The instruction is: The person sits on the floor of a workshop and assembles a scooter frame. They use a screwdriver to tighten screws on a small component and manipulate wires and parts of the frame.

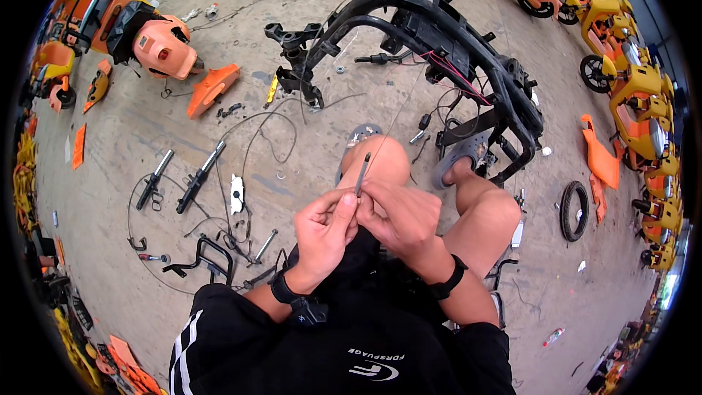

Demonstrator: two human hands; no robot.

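My left hand (323,228) is closed, thumb and fingers pinching a slim grey rod with a dark tip (363,170) that points up and away. Against it, my right hand (406,213) is closed too, its fingertips pinched at the rod's lower part. From between the fingertips a thin wire (397,113) runs up toward a black vehicle frame (439,18). Both hands meet above my knees, and the fingers hide the lower end of the rod. The frame stands on the floor ahead, with pink wires (468,82) hanging along it.
Two fork tubes (201,178), a black bracket (212,257) and loose cables lie on the concrete at left. An orange panel (212,91) and an orange scooter (162,45) are farther off. At right are a tyre (574,210) and a row of yellow scooters (635,113).
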